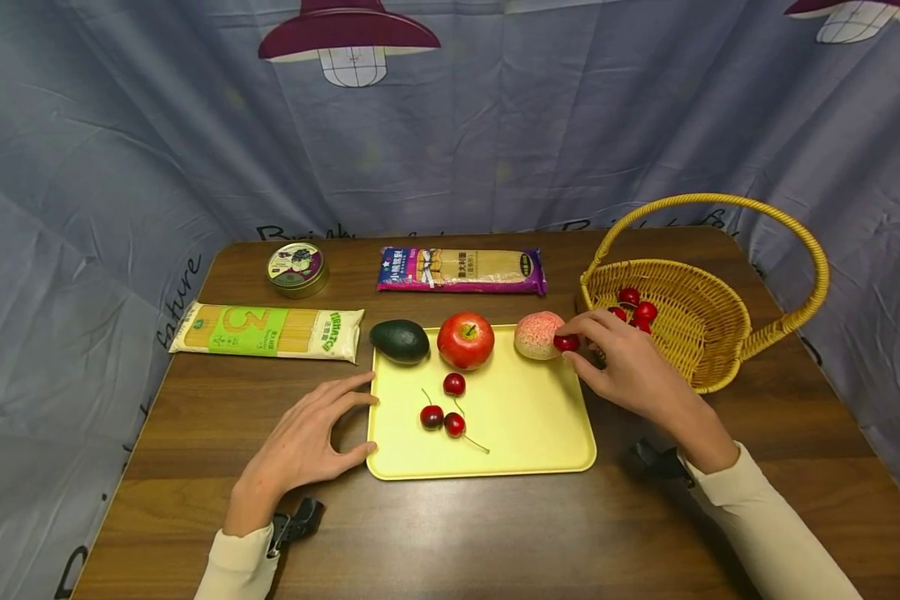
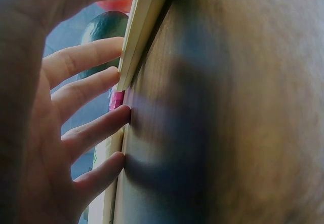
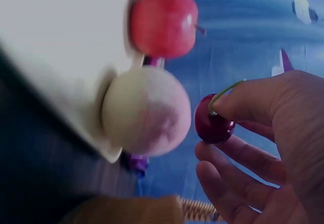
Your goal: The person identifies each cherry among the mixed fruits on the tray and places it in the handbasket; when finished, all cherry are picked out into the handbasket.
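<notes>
My right hand (image 1: 630, 362) pinches a dark red cherry (image 3: 215, 120) by thumb and fingers, its green stem showing in the right wrist view. That cherry is beside the peach (image 1: 537, 336) at the back right corner of the yellow tray (image 1: 525, 417). At the tray's left edge, my left hand (image 1: 303, 437) has its fingertips and thumb against the rim, fingers spread. On the tray are a red apple (image 1: 466, 341), a dark green avocado (image 1: 400, 342) at the back left corner, and three cherries (image 1: 454, 384) with stems near the middle.
A yellow wicker basket (image 1: 708, 292) with a tall handle stands at the right, several cherries (image 1: 644, 312) inside. Behind the tray lies a purple noodle pack (image 1: 461, 271). At the left are a green-labelled noodle pack (image 1: 266, 331) and a round tin (image 1: 297, 269).
</notes>
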`<state>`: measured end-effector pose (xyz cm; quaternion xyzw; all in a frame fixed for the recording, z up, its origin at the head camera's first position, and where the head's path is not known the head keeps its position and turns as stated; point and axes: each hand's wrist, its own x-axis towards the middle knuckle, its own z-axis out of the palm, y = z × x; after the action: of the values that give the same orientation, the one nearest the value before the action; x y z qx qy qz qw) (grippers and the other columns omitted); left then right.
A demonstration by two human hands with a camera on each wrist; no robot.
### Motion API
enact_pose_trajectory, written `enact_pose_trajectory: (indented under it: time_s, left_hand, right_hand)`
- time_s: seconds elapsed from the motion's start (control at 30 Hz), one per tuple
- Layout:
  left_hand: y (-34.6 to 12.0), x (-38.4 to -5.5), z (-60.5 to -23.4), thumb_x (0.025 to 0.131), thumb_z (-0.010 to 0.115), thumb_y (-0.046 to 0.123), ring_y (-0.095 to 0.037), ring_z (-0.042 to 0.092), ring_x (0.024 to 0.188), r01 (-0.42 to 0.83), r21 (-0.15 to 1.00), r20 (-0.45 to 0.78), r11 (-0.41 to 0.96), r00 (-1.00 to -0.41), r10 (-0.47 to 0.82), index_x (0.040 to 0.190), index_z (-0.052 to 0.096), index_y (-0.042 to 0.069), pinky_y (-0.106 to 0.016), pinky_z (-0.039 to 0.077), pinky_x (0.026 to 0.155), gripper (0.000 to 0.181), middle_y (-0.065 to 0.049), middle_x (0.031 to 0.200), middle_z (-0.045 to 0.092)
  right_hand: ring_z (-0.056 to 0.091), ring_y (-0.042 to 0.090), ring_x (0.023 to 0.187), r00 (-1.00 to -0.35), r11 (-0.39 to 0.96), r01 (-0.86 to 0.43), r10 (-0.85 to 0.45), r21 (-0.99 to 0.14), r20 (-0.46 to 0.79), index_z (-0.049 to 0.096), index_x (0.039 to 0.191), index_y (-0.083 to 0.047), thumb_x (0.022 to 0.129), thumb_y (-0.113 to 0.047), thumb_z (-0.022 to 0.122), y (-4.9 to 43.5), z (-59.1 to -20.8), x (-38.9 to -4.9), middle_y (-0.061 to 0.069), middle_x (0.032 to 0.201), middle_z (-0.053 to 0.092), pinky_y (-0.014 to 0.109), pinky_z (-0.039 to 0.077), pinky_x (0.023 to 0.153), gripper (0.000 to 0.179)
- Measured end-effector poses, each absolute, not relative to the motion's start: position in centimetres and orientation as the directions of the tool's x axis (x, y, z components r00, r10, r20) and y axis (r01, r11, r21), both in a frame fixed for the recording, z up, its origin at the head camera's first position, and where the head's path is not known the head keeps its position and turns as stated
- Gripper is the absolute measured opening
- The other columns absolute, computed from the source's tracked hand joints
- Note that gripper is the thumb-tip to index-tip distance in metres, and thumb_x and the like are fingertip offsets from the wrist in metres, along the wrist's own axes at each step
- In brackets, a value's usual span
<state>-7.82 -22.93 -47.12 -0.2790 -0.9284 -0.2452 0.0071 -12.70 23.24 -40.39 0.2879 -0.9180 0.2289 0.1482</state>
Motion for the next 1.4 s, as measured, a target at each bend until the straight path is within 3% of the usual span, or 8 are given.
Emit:
enact_pose_trajectory:
  time_s: [0.2,0.57,0.93,1.4]
  left_hand:
    - [-22.9,-7.8,-47.1,0.086,0.087,0.044,-0.028,0.052,0.146,0.528,0.457,0.159,0.716,-0.840,0.518,0.135,0.072,0.022,-0.063,0.042,0.119,0.056,0.002,0.167,0.047]
    - [-22.9,-7.8,-47.0,0.086,0.087,0.044,-0.029,0.052,0.146,0.527,0.459,0.158,0.715,-0.840,0.518,0.136,0.071,0.021,-0.062,0.042,0.118,0.057,0.001,0.167,0.047]
    - [-22.9,-7.8,-47.0,0.087,0.087,0.044,-0.029,0.051,0.148,0.521,0.461,0.147,0.719,-0.843,0.517,0.137,0.070,0.021,-0.063,0.040,0.120,0.058,0.002,0.167,0.047]
    - [-22.9,-7.8,-47.1,0.087,0.087,0.044,-0.029,0.052,0.146,0.521,0.463,0.151,0.717,-0.843,0.516,0.137,0.071,0.022,-0.063,0.041,0.119,0.057,0.002,0.167,0.047]
  right_hand:
    - [0.068,0.026,0.091,-0.820,0.762,-0.544,-0.393,-0.351,0.417,0.076,0.119,-0.007,0.082,0.001,0.089,25.4,-40.7,-13.2,0.011,0.111,0.071,0.048,0.062,0.074,0.039]
    - [0.064,0.028,0.084,-0.851,0.828,-0.454,-0.294,-0.329,0.436,0.076,0.119,-0.005,0.083,-0.004,0.089,29.1,-41.2,-14.2,0.015,0.108,0.070,0.043,0.052,0.068,0.038]
    - [0.068,0.041,0.094,-0.890,0.869,-0.366,-0.223,-0.332,0.399,0.075,0.119,-0.001,0.087,-0.002,0.084,31.3,-41.9,-14.6,0.022,0.111,0.070,0.060,0.056,0.075,0.034]
    - [0.066,0.047,0.096,-0.933,0.906,-0.285,-0.186,-0.313,0.309,0.071,0.121,0.005,0.091,-0.004,0.080,33.9,-42.6,-15.3,0.029,0.113,0.066,0.067,0.054,0.076,0.032]
